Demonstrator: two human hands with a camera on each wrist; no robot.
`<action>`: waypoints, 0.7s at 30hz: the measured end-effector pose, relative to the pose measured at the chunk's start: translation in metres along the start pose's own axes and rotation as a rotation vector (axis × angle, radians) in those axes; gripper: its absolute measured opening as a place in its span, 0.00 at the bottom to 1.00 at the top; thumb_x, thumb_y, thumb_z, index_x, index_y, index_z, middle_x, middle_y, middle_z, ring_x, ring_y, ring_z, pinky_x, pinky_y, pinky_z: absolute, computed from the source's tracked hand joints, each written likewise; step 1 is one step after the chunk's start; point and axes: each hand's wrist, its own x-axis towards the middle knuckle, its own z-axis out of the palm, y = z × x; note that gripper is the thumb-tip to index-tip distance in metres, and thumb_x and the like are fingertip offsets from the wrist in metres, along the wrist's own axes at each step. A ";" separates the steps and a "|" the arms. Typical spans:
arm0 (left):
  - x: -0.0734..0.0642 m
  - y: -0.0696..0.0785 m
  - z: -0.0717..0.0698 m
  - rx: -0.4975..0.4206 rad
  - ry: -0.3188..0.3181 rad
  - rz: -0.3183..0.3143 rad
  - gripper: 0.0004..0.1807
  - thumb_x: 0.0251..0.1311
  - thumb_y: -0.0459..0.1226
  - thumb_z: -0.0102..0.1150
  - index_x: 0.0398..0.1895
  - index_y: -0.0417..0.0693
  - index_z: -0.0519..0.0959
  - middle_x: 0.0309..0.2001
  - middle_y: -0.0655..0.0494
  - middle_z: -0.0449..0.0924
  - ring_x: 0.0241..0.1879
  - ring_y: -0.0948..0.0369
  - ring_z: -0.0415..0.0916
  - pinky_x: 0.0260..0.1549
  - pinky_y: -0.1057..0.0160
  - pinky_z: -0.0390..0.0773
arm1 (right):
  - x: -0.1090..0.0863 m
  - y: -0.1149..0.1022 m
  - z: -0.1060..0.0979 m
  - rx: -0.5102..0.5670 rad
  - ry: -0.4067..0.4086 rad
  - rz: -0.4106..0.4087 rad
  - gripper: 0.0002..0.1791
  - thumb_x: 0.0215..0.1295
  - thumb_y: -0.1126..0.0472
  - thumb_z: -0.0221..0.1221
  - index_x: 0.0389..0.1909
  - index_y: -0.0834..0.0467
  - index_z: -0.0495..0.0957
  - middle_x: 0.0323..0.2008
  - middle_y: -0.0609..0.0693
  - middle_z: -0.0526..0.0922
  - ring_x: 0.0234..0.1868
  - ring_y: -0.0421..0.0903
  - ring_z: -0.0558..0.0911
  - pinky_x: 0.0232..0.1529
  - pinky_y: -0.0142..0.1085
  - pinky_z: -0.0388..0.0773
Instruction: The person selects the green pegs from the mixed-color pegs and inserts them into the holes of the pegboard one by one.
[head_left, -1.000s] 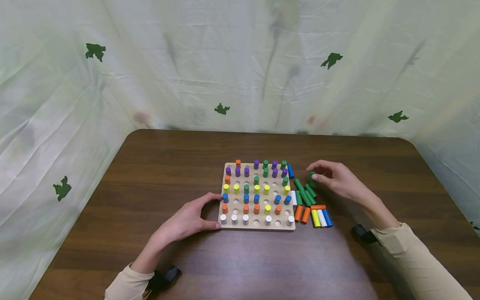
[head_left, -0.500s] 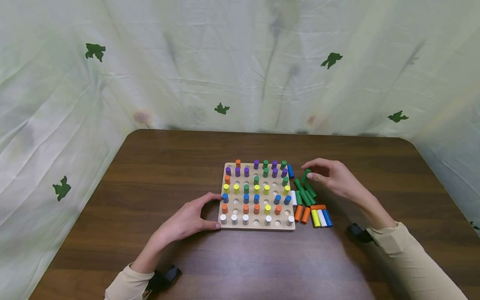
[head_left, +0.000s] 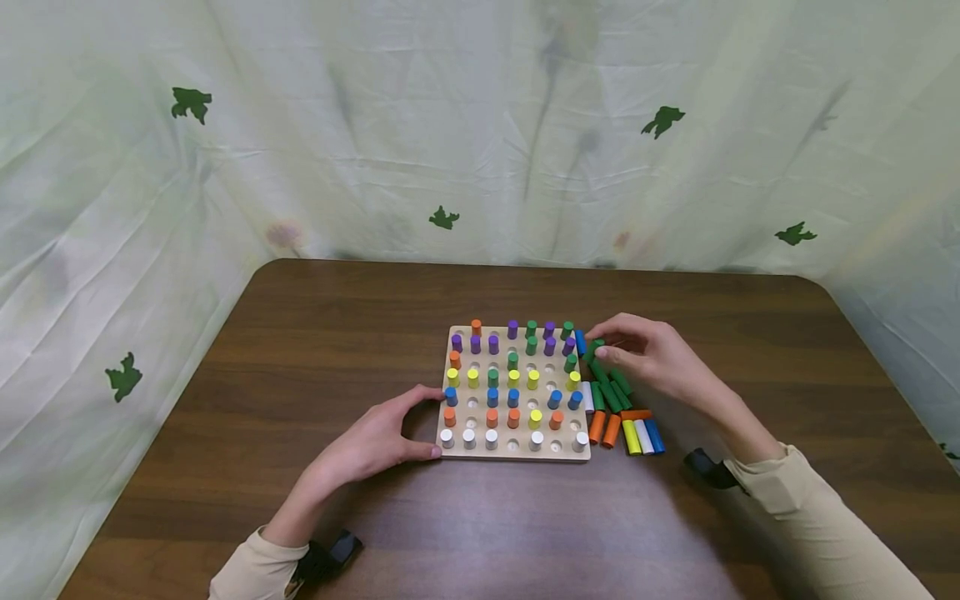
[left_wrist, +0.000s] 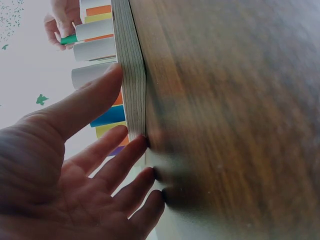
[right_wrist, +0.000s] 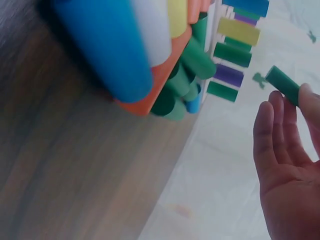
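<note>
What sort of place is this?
Probably a makeshift, curtained-off tabletop workspace, though I can't tell what building it's in. Pale, wrinkled cloth hangs behind and beside a dark wood-grain table, where a pegboard holds colored pegs.

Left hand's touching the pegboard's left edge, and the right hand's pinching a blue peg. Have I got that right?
Not quite: the right hand is pinching a green peg, as the right wrist view shows. The rest stands.
</note>
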 end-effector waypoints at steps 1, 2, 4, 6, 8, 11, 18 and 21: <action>0.000 0.000 0.000 -0.001 0.000 -0.001 0.36 0.51 0.44 0.75 0.65 0.57 0.71 0.66 0.50 0.69 0.66 0.49 0.64 0.62 0.41 0.62 | 0.000 -0.001 0.001 0.002 0.002 -0.005 0.14 0.67 0.61 0.63 0.52 0.56 0.81 0.47 0.46 0.81 0.45 0.42 0.80 0.47 0.36 0.79; 0.000 0.000 0.000 -0.001 0.000 -0.002 0.36 0.51 0.44 0.75 0.65 0.57 0.71 0.66 0.50 0.69 0.66 0.49 0.64 0.62 0.41 0.62 | 0.001 -0.003 0.002 0.003 0.003 -0.009 0.14 0.67 0.62 0.63 0.53 0.56 0.81 0.47 0.46 0.81 0.45 0.42 0.80 0.48 0.37 0.79; 0.000 0.000 0.000 -0.003 -0.002 -0.006 0.36 0.51 0.44 0.75 0.65 0.57 0.71 0.66 0.50 0.69 0.66 0.49 0.64 0.62 0.41 0.62 | 0.002 -0.005 0.004 0.008 0.004 -0.015 0.15 0.67 0.62 0.63 0.53 0.57 0.80 0.47 0.46 0.81 0.45 0.42 0.80 0.48 0.37 0.79; 0.000 0.000 0.000 -0.004 -0.003 -0.010 0.36 0.51 0.44 0.75 0.65 0.57 0.71 0.66 0.49 0.69 0.66 0.49 0.64 0.62 0.41 0.62 | 0.003 -0.007 0.007 0.016 0.004 -0.014 0.15 0.66 0.63 0.63 0.53 0.58 0.79 0.47 0.46 0.82 0.44 0.42 0.80 0.48 0.37 0.79; 0.000 0.000 0.000 -0.005 -0.004 -0.011 0.36 0.51 0.44 0.75 0.65 0.57 0.71 0.66 0.49 0.68 0.66 0.49 0.64 0.62 0.41 0.62 | 0.004 -0.009 0.010 0.023 0.005 -0.010 0.15 0.66 0.63 0.64 0.53 0.59 0.79 0.46 0.46 0.82 0.44 0.42 0.81 0.47 0.37 0.79; 0.000 0.001 0.000 -0.008 -0.004 -0.012 0.36 0.51 0.44 0.75 0.65 0.57 0.71 0.66 0.50 0.68 0.66 0.49 0.63 0.62 0.41 0.62 | 0.005 -0.012 0.014 0.035 0.005 -0.008 0.15 0.64 0.63 0.65 0.51 0.58 0.79 0.44 0.46 0.82 0.42 0.43 0.81 0.46 0.37 0.80; -0.001 0.000 0.000 -0.001 0.003 0.005 0.36 0.51 0.44 0.75 0.64 0.57 0.72 0.66 0.50 0.69 0.65 0.50 0.64 0.62 0.42 0.62 | 0.007 -0.014 0.024 0.051 -0.016 -0.011 0.13 0.63 0.63 0.67 0.48 0.57 0.80 0.42 0.44 0.82 0.42 0.42 0.81 0.47 0.39 0.80; -0.001 0.000 0.000 0.009 0.009 0.017 0.36 0.50 0.45 0.75 0.64 0.57 0.72 0.65 0.51 0.70 0.65 0.50 0.65 0.61 0.42 0.63 | 0.007 -0.016 0.028 0.067 -0.035 -0.016 0.12 0.62 0.65 0.67 0.47 0.57 0.81 0.42 0.44 0.83 0.42 0.42 0.82 0.47 0.42 0.80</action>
